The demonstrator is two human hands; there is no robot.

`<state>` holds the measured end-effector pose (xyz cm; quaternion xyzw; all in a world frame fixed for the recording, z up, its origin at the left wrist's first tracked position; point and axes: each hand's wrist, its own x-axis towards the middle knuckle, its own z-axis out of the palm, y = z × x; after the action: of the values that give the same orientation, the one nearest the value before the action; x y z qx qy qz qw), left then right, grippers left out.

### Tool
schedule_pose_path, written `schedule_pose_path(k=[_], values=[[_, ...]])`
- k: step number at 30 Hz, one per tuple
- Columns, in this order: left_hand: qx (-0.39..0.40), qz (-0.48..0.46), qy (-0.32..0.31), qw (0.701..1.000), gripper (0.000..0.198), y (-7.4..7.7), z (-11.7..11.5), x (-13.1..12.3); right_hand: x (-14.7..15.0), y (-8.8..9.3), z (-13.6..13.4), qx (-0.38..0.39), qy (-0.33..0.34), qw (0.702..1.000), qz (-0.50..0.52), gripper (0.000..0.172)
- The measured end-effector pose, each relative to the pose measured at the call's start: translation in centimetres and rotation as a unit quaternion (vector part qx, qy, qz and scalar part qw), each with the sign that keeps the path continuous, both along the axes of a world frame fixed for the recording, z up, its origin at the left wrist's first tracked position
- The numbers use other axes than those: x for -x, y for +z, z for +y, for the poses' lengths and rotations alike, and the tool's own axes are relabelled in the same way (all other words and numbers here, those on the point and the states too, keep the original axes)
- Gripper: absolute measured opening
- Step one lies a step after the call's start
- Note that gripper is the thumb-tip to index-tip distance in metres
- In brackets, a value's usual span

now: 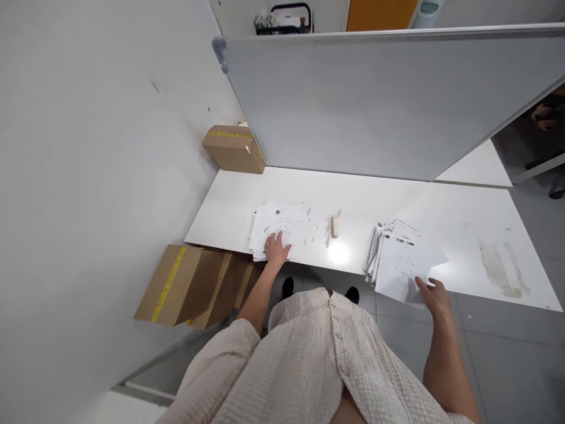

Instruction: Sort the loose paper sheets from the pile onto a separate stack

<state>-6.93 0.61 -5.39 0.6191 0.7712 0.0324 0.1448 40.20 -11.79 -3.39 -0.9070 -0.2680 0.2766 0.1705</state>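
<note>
My left hand [276, 249] lies with spread fingers on a loose stack of printed papers [282, 219] at the table's front edge. At the other stack of papers [374, 253], on the right, my right hand [435, 295] is at the near right edge of the top sheet of paper [399, 265]. The thumb rests over the sheet, and the other fingers seem to be at or under its edge. That sheet sticks out past the table's front edge, and its right corner is bent. Between the stacks lies a small cream-coloured block [335, 227].
The white table [344, 191] has grey smudges and a worn patch at right. A whiteboard panel [353, 106] rises behind it. A taped cardboard box [233, 150] stands at back left; more cardboard boxes [170, 288] are below the left end, beside the wall [110, 147].
</note>
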Motion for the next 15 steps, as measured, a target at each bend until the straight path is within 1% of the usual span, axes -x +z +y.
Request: schedule_pose_path(k=[2, 3, 6, 9, 12, 15], values=[[0.022, -0.006, -0.01, 1.0, 0.062, -0.5, 0.1, 0.6, 0.4, 0.4, 0.3, 0.018, 0.029, 0.997, -0.065, 0.067], [0.023, -0.008, -0.016, 1.0, 0.062, -0.7, 0.1, 0.7, 0.8, 0.7, 0.6, 0.015, 0.043, 0.996, -0.077, 0.068], [0.011, -0.006, -0.028, 1.0, 0.058, -1.1, 0.0, 0.7, 2.7, 1.2, 1.4, -0.003, 0.079, 0.995, -0.067, 0.063], [-0.001, -0.012, -0.042, 0.999, 0.051, -1.3, -0.3, 0.6, 5.2, 1.2, 2.3, -0.033, 0.139, 0.987, -0.066, 0.057], [-0.003, -0.029, -0.053, 0.998, 0.046, -1.1, -0.5, 0.5, 7.8, 1.0, 3.3, -0.063, 0.202, 0.975, -0.066, 0.054], [-0.006, -0.033, -0.074, 0.997, 0.039, -0.7, -0.2, 0.3, 10.8, 1.0, 4.3, -0.083, 0.252, 0.963, -0.042, 0.051]])
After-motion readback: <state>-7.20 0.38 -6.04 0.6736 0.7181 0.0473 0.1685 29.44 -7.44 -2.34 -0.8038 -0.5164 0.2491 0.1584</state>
